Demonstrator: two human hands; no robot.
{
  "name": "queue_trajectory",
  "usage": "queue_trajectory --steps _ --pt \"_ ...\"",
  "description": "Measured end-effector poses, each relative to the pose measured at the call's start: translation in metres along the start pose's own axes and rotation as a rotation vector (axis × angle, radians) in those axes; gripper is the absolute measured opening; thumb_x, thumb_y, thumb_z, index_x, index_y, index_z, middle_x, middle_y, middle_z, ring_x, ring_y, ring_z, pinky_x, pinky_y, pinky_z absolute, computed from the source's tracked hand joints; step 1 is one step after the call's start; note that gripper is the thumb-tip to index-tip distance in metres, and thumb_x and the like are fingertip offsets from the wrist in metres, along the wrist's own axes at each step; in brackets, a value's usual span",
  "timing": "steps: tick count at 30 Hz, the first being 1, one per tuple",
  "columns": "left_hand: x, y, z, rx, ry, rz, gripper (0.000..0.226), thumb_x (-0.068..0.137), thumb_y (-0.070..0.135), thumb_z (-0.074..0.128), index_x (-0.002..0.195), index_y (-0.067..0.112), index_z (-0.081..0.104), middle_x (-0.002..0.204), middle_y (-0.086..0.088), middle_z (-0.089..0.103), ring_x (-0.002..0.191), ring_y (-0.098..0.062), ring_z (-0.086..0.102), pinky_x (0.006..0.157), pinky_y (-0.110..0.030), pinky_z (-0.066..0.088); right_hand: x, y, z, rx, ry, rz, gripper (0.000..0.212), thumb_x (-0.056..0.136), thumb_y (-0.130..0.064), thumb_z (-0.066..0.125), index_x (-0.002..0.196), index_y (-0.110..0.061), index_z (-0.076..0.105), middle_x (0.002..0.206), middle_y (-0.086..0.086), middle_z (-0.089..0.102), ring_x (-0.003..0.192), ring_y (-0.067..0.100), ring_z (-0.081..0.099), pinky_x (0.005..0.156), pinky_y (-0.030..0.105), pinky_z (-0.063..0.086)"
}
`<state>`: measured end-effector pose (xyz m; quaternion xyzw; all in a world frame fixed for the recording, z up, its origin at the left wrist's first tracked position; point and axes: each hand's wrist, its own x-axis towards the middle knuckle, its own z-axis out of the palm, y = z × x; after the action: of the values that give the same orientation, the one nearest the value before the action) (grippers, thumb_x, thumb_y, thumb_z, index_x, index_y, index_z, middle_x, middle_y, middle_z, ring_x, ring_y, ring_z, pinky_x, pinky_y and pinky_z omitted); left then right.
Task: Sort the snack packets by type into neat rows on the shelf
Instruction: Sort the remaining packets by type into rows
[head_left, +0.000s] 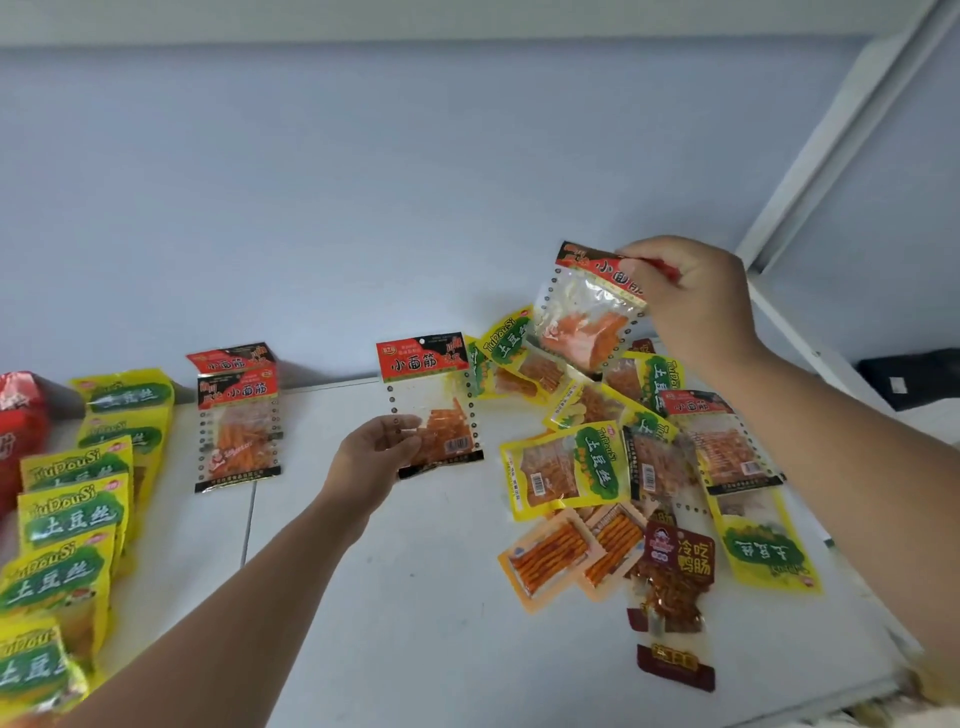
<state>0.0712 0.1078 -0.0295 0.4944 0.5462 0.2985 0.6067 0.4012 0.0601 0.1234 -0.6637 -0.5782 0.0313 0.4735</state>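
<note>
My left hand (371, 460) holds a red-topped clear snack packet (434, 400) upright above the middle of the white shelf (415, 597). My right hand (696, 301) pinches the top of a second red-topped clear packet (587, 312), lifted over the mixed pile (623, 457) at the right. Two matching red-topped packets (239, 421) lie overlapped at the back left. A row of several yellow-green packets (72, 509) runs down the left edge.
The pile holds yellow-green packets, orange stick packets (550, 558), a dark maroon packet (675, 577) and another red-topped one (722, 441). A red bag (15, 431) sits at the far left. A white frame post (831, 135) rises at the right, pale wall behind.
</note>
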Motion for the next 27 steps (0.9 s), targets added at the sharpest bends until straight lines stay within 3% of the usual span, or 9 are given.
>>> queue_trajectory --steps 3,6,10,13,17,23,27 --pt "-0.010 0.002 -0.011 0.027 -0.034 0.026 0.017 0.096 0.016 0.071 0.107 0.028 0.075 0.098 0.006 0.079 0.092 -0.009 0.075 0.078 -0.028 0.053 -0.018 -0.017 -0.001 0.033 0.016 0.028 0.017 0.095 -0.017 0.067 0.108 -0.017 0.078 0.094 -0.012 0.073 0.080 -0.005 0.064 0.074 0.011 0.048" --pt "-0.025 0.005 -0.025 0.034 -0.025 0.059 0.016 0.095 0.019 0.071 0.107 0.029 0.075 0.097 0.006 0.079 0.085 -0.003 0.074 0.073 -0.025 0.048 -0.035 -0.030 0.001 0.102 0.009 0.071 0.015 0.094 -0.017 0.069 0.104 -0.022 0.079 0.092 -0.018 0.073 0.077 0.002 0.065 0.069 0.022 0.051" --pt "-0.053 0.004 -0.045 0.047 0.003 0.093 0.017 0.096 0.020 0.071 0.108 0.029 0.076 0.094 0.008 0.079 0.079 0.002 0.071 0.072 -0.026 0.047 -0.056 -0.045 0.011 0.193 -0.078 0.116 0.015 0.094 -0.020 0.069 0.101 -0.027 0.079 0.092 -0.022 0.074 0.086 0.008 0.070 0.079 0.039 0.060" --pt "-0.083 -0.008 -0.061 0.018 0.052 0.085 0.016 0.095 0.019 0.072 0.105 0.030 0.076 0.095 0.006 0.079 0.079 0.000 0.071 0.069 -0.024 0.047 -0.074 -0.059 0.020 0.236 -0.113 0.103 0.021 0.093 -0.021 0.070 0.094 -0.041 0.076 0.092 -0.023 0.074 0.086 0.003 0.070 0.080 0.039 0.061" --pt "-0.124 -0.033 -0.083 -0.024 0.115 0.052 0.016 0.093 0.017 0.074 0.097 0.032 0.078 0.092 0.006 0.079 0.075 0.000 0.071 0.065 -0.022 0.046 -0.103 -0.077 0.033 0.325 -0.171 0.130 0.014 0.093 -0.021 0.071 0.097 -0.031 0.079 0.091 -0.015 0.076 0.083 0.010 0.073 0.074 0.046 0.062" --pt "-0.167 -0.056 -0.115 -0.026 0.129 0.048 0.015 0.096 0.012 0.070 0.106 0.022 0.074 0.091 0.004 0.079 0.074 0.000 0.071 0.057 -0.012 0.049 -0.141 -0.114 0.056 0.377 -0.238 0.137 0.014 0.092 -0.016 0.072 0.104 -0.020 0.078 0.092 -0.010 0.075 0.085 0.007 0.070 0.079 0.035 0.059" --pt "-0.173 -0.058 -0.138 -0.030 0.150 0.055 0.015 0.096 0.011 0.069 0.108 0.020 0.073 0.091 0.004 0.080 0.075 0.000 0.071 0.060 -0.015 0.050 -0.146 -0.139 0.068 0.392 -0.260 0.096 0.015 0.091 -0.016 0.073 0.097 -0.029 0.078 0.087 -0.013 0.075 0.083 0.000 0.070 0.074 0.018 0.052"
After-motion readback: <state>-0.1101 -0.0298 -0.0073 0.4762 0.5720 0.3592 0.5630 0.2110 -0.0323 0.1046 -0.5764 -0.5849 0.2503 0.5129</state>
